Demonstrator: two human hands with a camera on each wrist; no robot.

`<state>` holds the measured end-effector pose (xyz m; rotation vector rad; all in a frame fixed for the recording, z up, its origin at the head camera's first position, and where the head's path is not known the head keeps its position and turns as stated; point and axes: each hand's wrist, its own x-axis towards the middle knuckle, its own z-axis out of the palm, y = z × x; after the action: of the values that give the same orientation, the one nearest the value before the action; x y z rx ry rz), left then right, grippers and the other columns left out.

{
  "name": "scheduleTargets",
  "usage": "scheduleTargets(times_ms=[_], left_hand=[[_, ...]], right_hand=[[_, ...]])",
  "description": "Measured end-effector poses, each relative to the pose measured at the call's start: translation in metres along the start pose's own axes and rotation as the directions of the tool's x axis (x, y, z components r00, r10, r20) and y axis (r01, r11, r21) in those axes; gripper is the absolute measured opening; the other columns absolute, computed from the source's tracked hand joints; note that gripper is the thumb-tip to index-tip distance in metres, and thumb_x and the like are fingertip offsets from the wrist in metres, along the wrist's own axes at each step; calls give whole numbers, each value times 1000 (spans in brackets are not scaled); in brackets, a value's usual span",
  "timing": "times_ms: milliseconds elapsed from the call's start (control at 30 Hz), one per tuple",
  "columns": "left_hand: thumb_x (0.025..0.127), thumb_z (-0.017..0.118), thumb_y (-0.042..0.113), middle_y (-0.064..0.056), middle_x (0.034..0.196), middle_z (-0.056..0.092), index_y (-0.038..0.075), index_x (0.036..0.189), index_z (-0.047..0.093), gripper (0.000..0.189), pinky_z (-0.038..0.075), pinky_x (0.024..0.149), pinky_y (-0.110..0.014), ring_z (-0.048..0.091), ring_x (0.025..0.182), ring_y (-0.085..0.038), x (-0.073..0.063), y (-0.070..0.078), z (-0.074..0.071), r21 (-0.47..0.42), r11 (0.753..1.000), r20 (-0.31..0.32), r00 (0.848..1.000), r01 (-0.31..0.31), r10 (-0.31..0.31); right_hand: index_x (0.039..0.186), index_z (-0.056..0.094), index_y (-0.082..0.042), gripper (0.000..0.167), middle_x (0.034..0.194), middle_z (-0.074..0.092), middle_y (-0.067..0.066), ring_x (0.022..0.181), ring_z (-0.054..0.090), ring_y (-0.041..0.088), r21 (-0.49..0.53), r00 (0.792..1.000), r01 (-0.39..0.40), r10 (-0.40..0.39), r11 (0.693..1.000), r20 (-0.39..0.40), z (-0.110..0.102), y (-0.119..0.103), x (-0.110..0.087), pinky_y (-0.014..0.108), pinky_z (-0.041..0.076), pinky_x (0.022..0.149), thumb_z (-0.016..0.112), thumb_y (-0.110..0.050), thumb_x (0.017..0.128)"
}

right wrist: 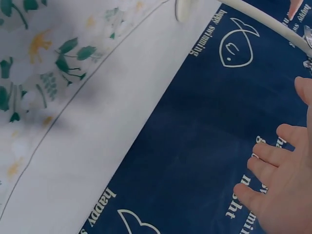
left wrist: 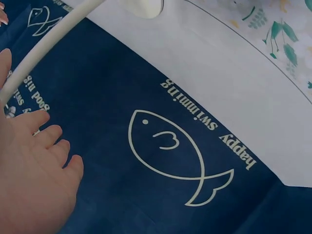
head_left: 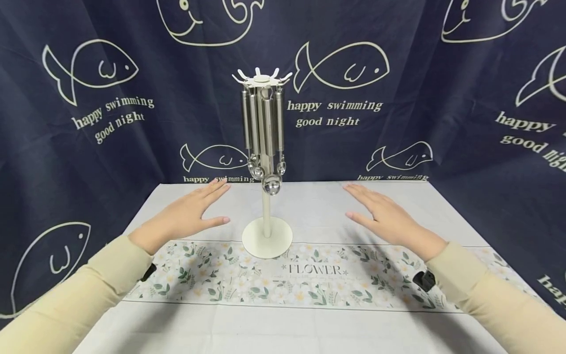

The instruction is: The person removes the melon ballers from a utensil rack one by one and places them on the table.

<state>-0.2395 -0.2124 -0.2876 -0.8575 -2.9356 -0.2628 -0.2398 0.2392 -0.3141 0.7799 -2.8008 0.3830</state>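
Observation:
A white rack [head_left: 267, 214] stands upright on a round base, with a ring of hooks at its top. Several steel spoons with long tube handles hang from the hooks; the lowest round-bowled spoon [head_left: 271, 186] faces forward. To the left of the rack is my left hand [head_left: 187, 211], fingers straight and thumb apart, holding nothing. My right hand [head_left: 386, 216] mirrors it on the other side, also bare and apart from the rack. Both wrist views show the spread fingers of the left hand [left wrist: 39, 180] and the right hand [right wrist: 282, 180] near the rack's pole.
A white cloth [head_left: 212, 324] with a printed flower band [head_left: 318, 290] covers the table. Behind it hangs a dark blue curtain [head_left: 345, 162] with fish drawings and lettering. A dark wrist device [head_left: 424, 280] shows below the right sleeve.

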Motion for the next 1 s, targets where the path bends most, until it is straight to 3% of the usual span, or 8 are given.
scheduleTargets(times_ms=[333,600,767,1000], left_hand=[[94,53,57,-9,163,8,23,157,9,84,16,120,-60,11,149,-35,1,-9,-25,-223,971,62,996,82,-70],[97,55,45,-4,163,13,22,157,11,77,20,119,-59,15,149,-33,8,-9,-44,-356,932,-32,996,66,-83],[100,51,42,-3,163,14,19,156,11,73,18,121,-56,14,150,-29,16,-8,-57,-455,889,-63,993,57,-96],[103,43,42,-6,163,12,16,156,10,68,15,123,-53,11,151,-27,23,1,-75,-597,801,-48,993,55,-104]], right_hand=[[156,17,-28,68,160,25,7,145,26,36,152,997,-67,62,986,43,-15,-5,4,59,25,117,48,-50,99],[155,21,-26,64,158,30,8,144,30,36,178,999,-40,38,983,16,-18,-7,10,58,27,116,49,-46,100],[153,27,-25,61,156,33,7,143,31,34,215,999,-38,44,976,-21,-18,-11,14,56,28,117,50,-44,100],[149,38,-15,53,151,42,11,136,41,37,230,995,14,10,973,-100,-21,-17,18,56,34,113,53,-33,101]])
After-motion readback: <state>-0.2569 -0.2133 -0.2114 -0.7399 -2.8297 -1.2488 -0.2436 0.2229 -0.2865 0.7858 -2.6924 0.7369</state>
